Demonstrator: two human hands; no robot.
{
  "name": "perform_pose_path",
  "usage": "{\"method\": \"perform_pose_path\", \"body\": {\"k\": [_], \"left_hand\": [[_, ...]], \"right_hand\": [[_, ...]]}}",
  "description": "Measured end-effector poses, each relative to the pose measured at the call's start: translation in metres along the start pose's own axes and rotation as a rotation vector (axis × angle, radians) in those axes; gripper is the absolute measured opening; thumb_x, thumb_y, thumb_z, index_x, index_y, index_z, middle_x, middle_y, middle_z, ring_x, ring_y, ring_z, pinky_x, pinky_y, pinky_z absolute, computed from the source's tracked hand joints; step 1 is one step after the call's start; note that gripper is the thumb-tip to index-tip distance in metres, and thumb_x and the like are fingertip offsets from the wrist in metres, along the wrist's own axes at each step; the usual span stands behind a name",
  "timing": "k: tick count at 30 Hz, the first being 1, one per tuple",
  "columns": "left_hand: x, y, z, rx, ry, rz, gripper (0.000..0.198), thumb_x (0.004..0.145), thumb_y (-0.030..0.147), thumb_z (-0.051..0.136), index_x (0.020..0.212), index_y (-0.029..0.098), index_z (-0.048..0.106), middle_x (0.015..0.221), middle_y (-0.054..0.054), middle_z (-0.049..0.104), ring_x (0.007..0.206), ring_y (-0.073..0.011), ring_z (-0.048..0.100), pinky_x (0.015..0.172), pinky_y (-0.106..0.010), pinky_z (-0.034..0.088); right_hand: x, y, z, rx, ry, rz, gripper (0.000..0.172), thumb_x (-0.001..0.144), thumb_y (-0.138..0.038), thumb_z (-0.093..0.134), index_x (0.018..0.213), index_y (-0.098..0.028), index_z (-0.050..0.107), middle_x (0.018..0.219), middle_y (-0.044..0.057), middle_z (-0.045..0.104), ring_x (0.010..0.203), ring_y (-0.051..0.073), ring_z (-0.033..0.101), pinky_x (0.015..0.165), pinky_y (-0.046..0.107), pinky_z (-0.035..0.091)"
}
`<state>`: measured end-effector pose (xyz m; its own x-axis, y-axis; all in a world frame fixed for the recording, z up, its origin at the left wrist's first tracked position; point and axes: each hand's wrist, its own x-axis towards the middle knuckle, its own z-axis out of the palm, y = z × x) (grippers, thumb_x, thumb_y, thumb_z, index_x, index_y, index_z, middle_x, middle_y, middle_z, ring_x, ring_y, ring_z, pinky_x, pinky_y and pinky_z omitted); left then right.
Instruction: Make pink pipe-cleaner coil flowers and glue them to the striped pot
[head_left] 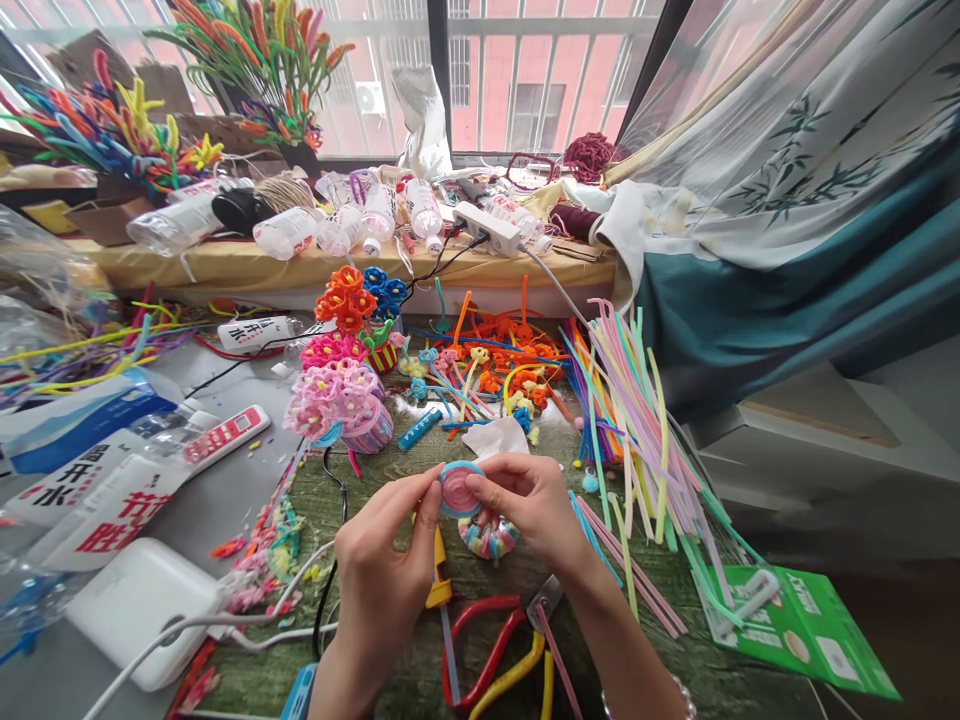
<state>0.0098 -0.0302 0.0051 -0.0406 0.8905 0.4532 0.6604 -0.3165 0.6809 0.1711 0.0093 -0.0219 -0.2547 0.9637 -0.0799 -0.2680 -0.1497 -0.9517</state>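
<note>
A pink-and-blue pipe-cleaner coil is pinched upright between both hands, just above the wooden counter. The left hand grips its left edge, and the right hand grips its right edge. One multicoloured coiled ring lies just below, with one pair of red-handled pliers nearer the person and one white tissue beyond. Farther out are two pipe-cleaner flower bunches, one pink and one orange-and-blue, beside a loose pile of pastel pipe cleaners. To the left, one water bottle and one plastic wrapper both show the printed characters "开水".
</note>
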Motion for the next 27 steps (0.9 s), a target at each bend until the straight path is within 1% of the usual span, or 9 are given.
{"method": "perform_pose_path", "body": {"k": [2, 6, 9, 11, 13, 15, 21, 27], "left_hand": [[0.0007, 0.0005, -0.0008, 0.004, -0.011, 0.017, 0.019, 0.091, 0.018, 0.063, 0.102, 0.02, 0.078, 0.097, -0.007, 0.08, 0.084, -0.0194, 0.076, 0.081, -0.026, 0.056], [0.0015, 0.0025, -0.0015, 0.012, 0.004, 0.044, 0.016, 0.09, 0.019, 0.064, 0.099, 0.018, 0.078, 0.093, -0.007, 0.081, 0.08, -0.0188, 0.076, 0.079, -0.024, 0.057], [-0.0003, 0.0018, -0.0013, 0.03, -0.015, 0.016, 0.02, 0.089, 0.02, 0.068, 0.106, 0.017, 0.076, 0.095, -0.006, 0.081, 0.076, -0.0179, 0.076, 0.076, -0.024, 0.058], [-0.0023, 0.0001, -0.0008, 0.032, -0.006, 0.014, 0.022, 0.088, 0.021, 0.069, 0.108, 0.016, 0.076, 0.094, -0.006, 0.082, 0.071, -0.0171, 0.076, 0.071, -0.023, 0.058], [-0.0043, -0.0013, -0.0003, 0.036, 0.022, 0.022, 0.022, 0.088, 0.021, 0.069, 0.108, 0.017, 0.077, 0.094, -0.005, 0.082, 0.067, -0.0172, 0.076, 0.07, -0.024, 0.059], [-0.0056, -0.0016, -0.0001, 0.043, 0.048, 0.031, 0.022, 0.088, 0.021, 0.069, 0.108, 0.019, 0.077, 0.096, -0.005, 0.082, 0.068, -0.0183, 0.077, 0.072, -0.025, 0.06], [-0.0048, -0.0003, 0.0003, 0.034, 0.059, 0.034, 0.024, 0.086, 0.019, 0.07, 0.109, 0.02, 0.078, 0.098, -0.006, 0.082, 0.07, -0.0197, 0.078, 0.076, -0.026, 0.061], [-0.0037, -0.0008, -0.0005, -0.048, 0.08, -0.027, 0.022, 0.084, 0.02, 0.072, 0.105, 0.023, 0.08, 0.094, -0.003, 0.083, 0.065, -0.0182, 0.078, 0.066, -0.023, 0.061]], "right_hand": [[-0.0002, -0.0008, 0.0007, -0.002, 0.008, -0.005, 0.028, 0.075, -0.042, 0.083, 0.078, -0.016, 0.077, 0.063, 0.002, 0.071, 0.049, 0.013, 0.061, 0.049, 0.024, 0.051], [-0.0007, -0.002, 0.0028, -0.024, 0.028, -0.032, 0.027, 0.076, -0.042, 0.082, 0.078, -0.016, 0.077, 0.064, 0.002, 0.071, 0.05, 0.013, 0.061, 0.049, 0.023, 0.051], [-0.001, -0.0025, 0.0042, -0.037, 0.036, -0.045, 0.029, 0.076, -0.044, 0.081, 0.078, -0.016, 0.076, 0.063, 0.002, 0.071, 0.048, 0.013, 0.062, 0.047, 0.024, 0.051], [-0.0011, -0.003, 0.0048, -0.039, 0.038, -0.05, 0.029, 0.076, -0.045, 0.081, 0.078, -0.016, 0.076, 0.062, 0.002, 0.071, 0.047, 0.014, 0.063, 0.046, 0.025, 0.05], [-0.0013, -0.0035, 0.0051, -0.042, 0.036, -0.049, 0.03, 0.076, -0.045, 0.081, 0.077, -0.016, 0.076, 0.062, 0.003, 0.071, 0.047, 0.015, 0.064, 0.046, 0.025, 0.051], [-0.0016, -0.0039, 0.0053, -0.043, 0.034, -0.044, 0.031, 0.075, -0.046, 0.082, 0.076, -0.016, 0.075, 0.062, 0.003, 0.071, 0.048, 0.016, 0.064, 0.047, 0.026, 0.051], [-0.0017, -0.0056, 0.0059, -0.022, 0.026, -0.033, 0.031, 0.074, -0.047, 0.083, 0.076, -0.016, 0.076, 0.061, 0.002, 0.071, 0.048, 0.015, 0.063, 0.047, 0.025, 0.051], [-0.0011, -0.007, 0.0055, -0.016, 0.005, -0.013, 0.034, 0.072, -0.049, 0.084, 0.077, -0.016, 0.076, 0.062, 0.002, 0.071, 0.049, 0.015, 0.064, 0.048, 0.025, 0.051]]}}
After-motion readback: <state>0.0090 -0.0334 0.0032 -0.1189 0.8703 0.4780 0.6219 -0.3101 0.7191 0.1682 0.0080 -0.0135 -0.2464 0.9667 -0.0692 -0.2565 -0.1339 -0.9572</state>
